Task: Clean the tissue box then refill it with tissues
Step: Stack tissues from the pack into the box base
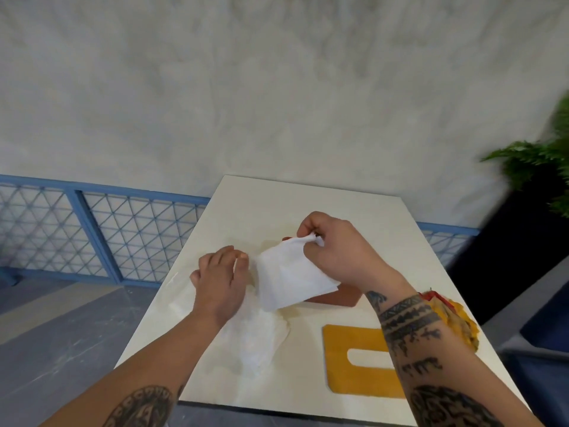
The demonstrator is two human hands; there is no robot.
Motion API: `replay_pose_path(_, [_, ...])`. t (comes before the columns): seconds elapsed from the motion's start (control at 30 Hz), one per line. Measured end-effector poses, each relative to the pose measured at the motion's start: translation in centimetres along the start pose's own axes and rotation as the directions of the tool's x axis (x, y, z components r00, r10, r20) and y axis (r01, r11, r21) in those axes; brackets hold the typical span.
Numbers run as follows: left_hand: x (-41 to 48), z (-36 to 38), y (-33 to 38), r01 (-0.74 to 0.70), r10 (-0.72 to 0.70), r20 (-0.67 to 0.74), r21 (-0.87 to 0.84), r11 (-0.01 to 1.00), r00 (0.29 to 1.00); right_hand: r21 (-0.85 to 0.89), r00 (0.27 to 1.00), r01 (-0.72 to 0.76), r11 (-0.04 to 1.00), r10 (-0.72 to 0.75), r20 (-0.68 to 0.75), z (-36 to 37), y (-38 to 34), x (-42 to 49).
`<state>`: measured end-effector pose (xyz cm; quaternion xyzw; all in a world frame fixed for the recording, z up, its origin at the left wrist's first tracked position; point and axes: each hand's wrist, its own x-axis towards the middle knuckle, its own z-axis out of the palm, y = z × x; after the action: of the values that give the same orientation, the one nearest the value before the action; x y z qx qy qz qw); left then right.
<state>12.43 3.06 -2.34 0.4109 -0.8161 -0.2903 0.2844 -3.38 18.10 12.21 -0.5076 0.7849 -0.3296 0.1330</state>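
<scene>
Refill in progress: the right hand (335, 251) has its grip clenched on the top edge of the tissues (289, 278), pinched between thumb and fingers. The stack hangs just above the brown box (335, 298), which stands lidless on the bench (277, 204), mostly hidden behind it. The left hand (220, 285) lies flat, grip released, pressing the clear wrapper (258, 337) beside the box. We judge cleaning done — cloth (462, 322) set aside at the right edge — with the tissues not yet seated and the slotted lid (337, 362) still off, lying nearer us.
</scene>
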Motion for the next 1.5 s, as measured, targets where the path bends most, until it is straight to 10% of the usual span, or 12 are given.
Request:
replay_pose_path(0.23, [1.7,-0.6,2.4,0.43,-0.113,0.437,-0.748,0.506,0.892,0.237,0.994,0.042,0.971,-0.018,-0.106,-1.1,2.2,0.0])
replay_pose_path(0.77, [4.2,1.2,3.7,0.551,0.164,0.581,-0.811,0.197,0.797,0.278,0.976,0.214,0.937,-0.194,-0.097,-5.8,2.3,3.0])
replay_pose_path(0.97, [6.5,1.5,4.5,0.412,-0.037,0.418,-0.871,0.268,0.908,0.444,0.985,0.118,0.888,-0.047,-0.169,-4.8,5.5,5.1])
replay_pose_path(1.17, [7.4,1.7,5.0,0.246,-0.108,0.224,-0.801,0.546,0.969,0.849,0.94,-0.321,0.42,0.253,0.23,-0.7,12.4,6.7])
replay_pose_path(1.3, [6.8,2.1,4.2,0.214,-0.143,0.16,-0.707,0.674,0.977,0.795,0.923,-0.378,0.474,0.264,0.281,1.3,14.3,7.4])
replay_pose_path(1.5, [5.8,2.4,3.1,0.287,-0.156,0.241,-0.822,0.493,0.958,0.776,0.942,-0.325,0.54,0.113,0.316,2.6,15.4,7.2])
